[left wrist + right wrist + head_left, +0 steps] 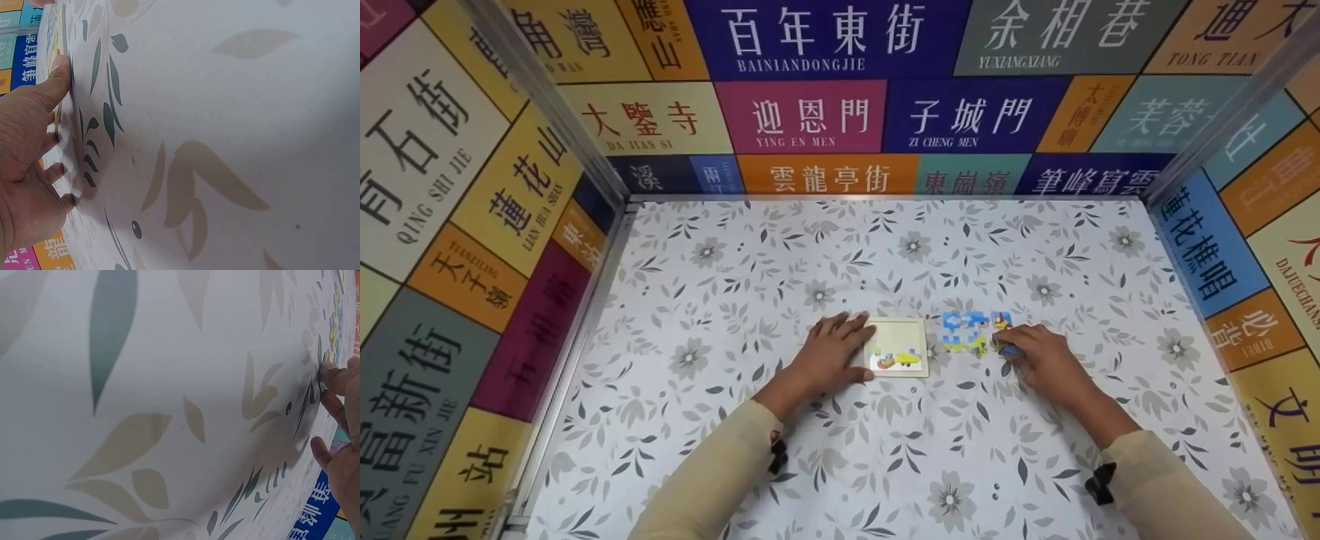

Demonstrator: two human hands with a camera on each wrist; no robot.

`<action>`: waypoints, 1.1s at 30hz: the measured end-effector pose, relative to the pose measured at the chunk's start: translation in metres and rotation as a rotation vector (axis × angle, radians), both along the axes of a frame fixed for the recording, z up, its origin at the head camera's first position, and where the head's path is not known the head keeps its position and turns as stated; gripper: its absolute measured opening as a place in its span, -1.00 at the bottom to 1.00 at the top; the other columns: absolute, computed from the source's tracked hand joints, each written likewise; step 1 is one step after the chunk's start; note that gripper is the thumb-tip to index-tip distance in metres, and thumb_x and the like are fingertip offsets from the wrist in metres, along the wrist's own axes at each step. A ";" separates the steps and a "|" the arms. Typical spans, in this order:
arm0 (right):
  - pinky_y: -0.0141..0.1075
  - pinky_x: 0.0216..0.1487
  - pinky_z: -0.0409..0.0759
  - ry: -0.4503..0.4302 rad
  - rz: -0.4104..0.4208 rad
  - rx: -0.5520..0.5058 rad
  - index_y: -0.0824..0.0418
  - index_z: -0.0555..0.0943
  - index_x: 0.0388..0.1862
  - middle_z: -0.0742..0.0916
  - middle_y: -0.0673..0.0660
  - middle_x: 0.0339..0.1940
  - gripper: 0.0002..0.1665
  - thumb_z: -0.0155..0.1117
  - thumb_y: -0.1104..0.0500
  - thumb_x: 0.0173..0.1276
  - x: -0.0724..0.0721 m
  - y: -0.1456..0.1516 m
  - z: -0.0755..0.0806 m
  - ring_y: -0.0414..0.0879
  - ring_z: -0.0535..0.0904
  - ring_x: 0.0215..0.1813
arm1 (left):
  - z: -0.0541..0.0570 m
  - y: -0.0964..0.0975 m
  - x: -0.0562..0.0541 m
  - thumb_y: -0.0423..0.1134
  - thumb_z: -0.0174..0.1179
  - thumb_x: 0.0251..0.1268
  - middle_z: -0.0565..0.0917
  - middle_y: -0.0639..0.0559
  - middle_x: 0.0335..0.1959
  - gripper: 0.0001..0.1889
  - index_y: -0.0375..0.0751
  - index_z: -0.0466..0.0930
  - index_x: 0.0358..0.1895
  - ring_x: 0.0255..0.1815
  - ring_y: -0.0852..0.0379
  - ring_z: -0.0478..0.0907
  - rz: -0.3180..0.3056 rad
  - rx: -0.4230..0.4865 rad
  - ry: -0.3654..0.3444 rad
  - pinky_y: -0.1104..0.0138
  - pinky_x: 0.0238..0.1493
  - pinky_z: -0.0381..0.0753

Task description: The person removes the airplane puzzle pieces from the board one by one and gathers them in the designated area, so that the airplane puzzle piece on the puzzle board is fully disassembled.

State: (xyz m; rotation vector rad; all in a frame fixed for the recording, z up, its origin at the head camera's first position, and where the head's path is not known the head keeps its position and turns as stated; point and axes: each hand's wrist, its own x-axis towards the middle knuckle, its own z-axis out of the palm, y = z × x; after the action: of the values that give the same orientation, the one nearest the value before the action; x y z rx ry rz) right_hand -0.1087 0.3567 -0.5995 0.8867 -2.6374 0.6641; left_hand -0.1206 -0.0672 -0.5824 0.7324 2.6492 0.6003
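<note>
A small square puzzle tray [924, 349] with a pale wooden rim lies flat; pieces with yellow and red print [896, 359] sit along its lower part. My left hand [831, 354] rests at the tray's left side, fingers spread near the upper corner and thumb [56, 81] at the lower one. To the tray's right, loose jigsaw pieces [962, 331] in blue and yellow lie grouped. My right hand [1044, 361] pinches a jigsaw piece [1009, 347] at the group's right end, with its thumb and fingertips low against the table. Fingers partly hide that piece.
The table [780, 255] has a white cover with grey leaves and flowers. Panels with coloured street-name signs [817, 116] stand along its back, left and right sides. Each beige sleeve [712, 465] has a small dark device at the wrist.
</note>
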 end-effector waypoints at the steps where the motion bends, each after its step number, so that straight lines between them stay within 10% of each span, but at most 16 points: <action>1: 0.10 -0.14 0.69 0.007 -0.001 0.003 0.24 0.81 0.15 0.87 0.19 0.01 -0.45 0.63 0.53 0.18 0.000 0.000 0.000 0.18 0.73 -0.07 | 0.000 0.000 0.000 0.23 0.29 0.58 0.09 0.02 0.88 -0.12 0.04 0.20 0.81 0.89 -0.21 -0.02 -0.002 0.005 0.004 -0.24 0.83 -0.01; 33: 0.31 0.17 0.61 -0.072 0.122 0.086 0.16 0.79 0.24 0.80 0.15 0.18 -0.56 0.63 0.14 0.42 -0.016 -0.110 0.024 0.15 0.68 0.18 | -0.001 0.001 0.000 0.21 0.33 0.56 0.15 0.00 0.86 -0.14 0.03 0.25 0.79 0.86 -0.22 0.04 -0.003 -0.003 0.041 -0.24 0.81 0.05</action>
State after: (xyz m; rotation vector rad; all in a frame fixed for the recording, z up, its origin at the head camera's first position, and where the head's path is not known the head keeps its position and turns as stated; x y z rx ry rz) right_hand -0.1246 0.2463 -0.5751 1.0745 -2.7107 0.6273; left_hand -0.1204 -0.0666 -0.5833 0.7548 2.6851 0.5872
